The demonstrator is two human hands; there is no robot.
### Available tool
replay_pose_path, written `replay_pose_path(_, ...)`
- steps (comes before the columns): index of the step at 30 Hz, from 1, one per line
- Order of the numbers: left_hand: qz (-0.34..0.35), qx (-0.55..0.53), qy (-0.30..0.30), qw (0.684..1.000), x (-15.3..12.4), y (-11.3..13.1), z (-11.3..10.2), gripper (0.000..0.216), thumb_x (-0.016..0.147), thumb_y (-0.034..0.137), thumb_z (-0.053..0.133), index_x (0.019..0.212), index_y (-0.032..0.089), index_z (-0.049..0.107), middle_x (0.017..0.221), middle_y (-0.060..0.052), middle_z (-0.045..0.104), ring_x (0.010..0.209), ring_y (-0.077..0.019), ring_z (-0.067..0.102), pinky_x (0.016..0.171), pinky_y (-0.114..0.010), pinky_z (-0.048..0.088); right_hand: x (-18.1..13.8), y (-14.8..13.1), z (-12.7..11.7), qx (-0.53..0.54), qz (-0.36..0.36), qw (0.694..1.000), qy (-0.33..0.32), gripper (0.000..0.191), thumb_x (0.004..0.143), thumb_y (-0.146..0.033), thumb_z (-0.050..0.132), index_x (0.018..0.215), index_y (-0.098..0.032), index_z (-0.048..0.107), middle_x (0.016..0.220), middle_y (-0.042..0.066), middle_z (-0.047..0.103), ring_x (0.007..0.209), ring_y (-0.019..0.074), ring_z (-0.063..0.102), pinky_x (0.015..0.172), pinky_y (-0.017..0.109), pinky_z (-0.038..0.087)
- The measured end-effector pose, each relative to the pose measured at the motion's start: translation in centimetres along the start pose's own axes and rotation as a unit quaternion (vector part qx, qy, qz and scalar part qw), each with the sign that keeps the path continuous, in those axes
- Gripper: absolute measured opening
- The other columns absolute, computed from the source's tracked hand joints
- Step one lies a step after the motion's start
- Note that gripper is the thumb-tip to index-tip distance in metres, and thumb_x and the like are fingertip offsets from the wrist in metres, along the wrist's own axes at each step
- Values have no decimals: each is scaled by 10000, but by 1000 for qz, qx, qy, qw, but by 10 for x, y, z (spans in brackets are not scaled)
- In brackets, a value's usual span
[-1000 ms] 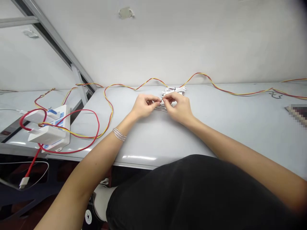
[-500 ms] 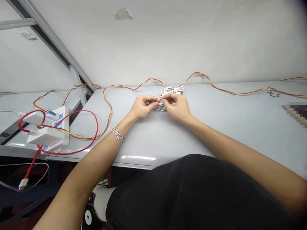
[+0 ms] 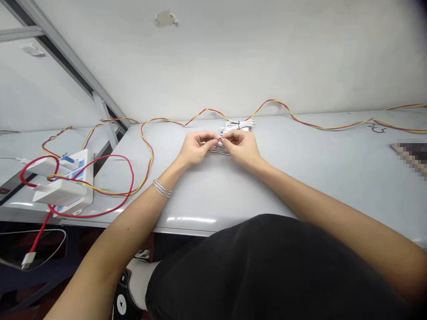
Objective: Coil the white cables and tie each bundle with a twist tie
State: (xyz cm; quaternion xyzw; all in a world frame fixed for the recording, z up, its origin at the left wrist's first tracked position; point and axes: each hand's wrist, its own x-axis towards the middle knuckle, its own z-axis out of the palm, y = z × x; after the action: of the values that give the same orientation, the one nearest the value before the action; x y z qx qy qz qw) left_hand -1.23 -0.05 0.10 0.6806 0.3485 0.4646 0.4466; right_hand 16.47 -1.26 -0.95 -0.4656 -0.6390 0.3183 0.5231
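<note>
My left hand (image 3: 196, 150) and my right hand (image 3: 243, 150) meet over the table, thumb and forefinger of each pinched together. Between the fingertips a short piece of thin dark twist tie (image 3: 219, 139) shows. Just under them lies a coiled white cable (image 3: 221, 151), mostly covered by the fingers. Behind my right hand rests another coiled white cable (image 3: 237, 126), bound round its middle with a dark tie.
A red and yellow twisted wire (image 3: 289, 111) runs along the back of the grey table (image 3: 300, 155). At left sits a white power strip (image 3: 87, 178) with chargers and looped red cable. Loose dark ties (image 3: 378, 129) and a blurred-out object (image 3: 413, 153) lie at right.
My fingertips have drawn slightly closer together, and less of the twist tie shows between them. The whole view has shifted a little; the cables stay put on the table.
</note>
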Motion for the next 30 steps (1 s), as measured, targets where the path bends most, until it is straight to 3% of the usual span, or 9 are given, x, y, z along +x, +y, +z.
replay_pose_path(11, -1, -53, -13, 999, 2, -2, 1, 473, 696, 567, 902, 782, 144, 708, 733, -38, 679, 621, -103, 569, 542, -227, 445, -2, -1, 1, 12, -7, 1000, -7, 92, 817, -233, 668, 759, -185, 721, 790, 49, 765, 738, 193, 690, 715, 324, 530)
replay_pose_path(14, -30, -41, -23, 998, 1, -1, -2, 456, 701, 540, 900, 825, 143, 713, 745, -36, 684, 550, -89, 530, 467, -225, 391, -3, 0, 0, -37, -52, 998, 15, 88, 829, -200, 636, 780, -193, 710, 806, 53, 759, 729, 197, 674, 730, 344, 519)
replay_pose_path(20, -30, 5, -13, 999, 1, -2, -4, 337, 754, 449, 857, 835, 153, 719, 690, -23, 659, 496, -88, 510, 457, -235, 391, -5, -1, -2, -134, -142, 981, 24, 106, 836, -156, 592, 807, -211, 678, 795, 42, 736, 693, 192, 637, 809, 392, 488)
replay_pose_path(26, 19, 40, 6, 999, 2, -1, -2, 278, 746, 395, 828, 792, 144, 718, 804, -54, 719, 682, -117, 598, 644, -242, 486, -6, -1, -2, -157, -161, 974, 24, 80, 833, -170, 596, 810, -221, 653, 811, 40, 737, 709, 198, 629, 849, 405, 461)
replay_pose_path(30, 9, 48, 15, 999, 2, 0, -1, 268, 750, 383, 817, 789, 136, 721, 809, -59, 731, 687, -118, 595, 653, -242, 477, -7, -1, -1, -169, -166, 971, 32, 74, 833, -175, 593, 802, -219, 643, 816, 35, 737, 722, 200, 632, 887, 424, 434)
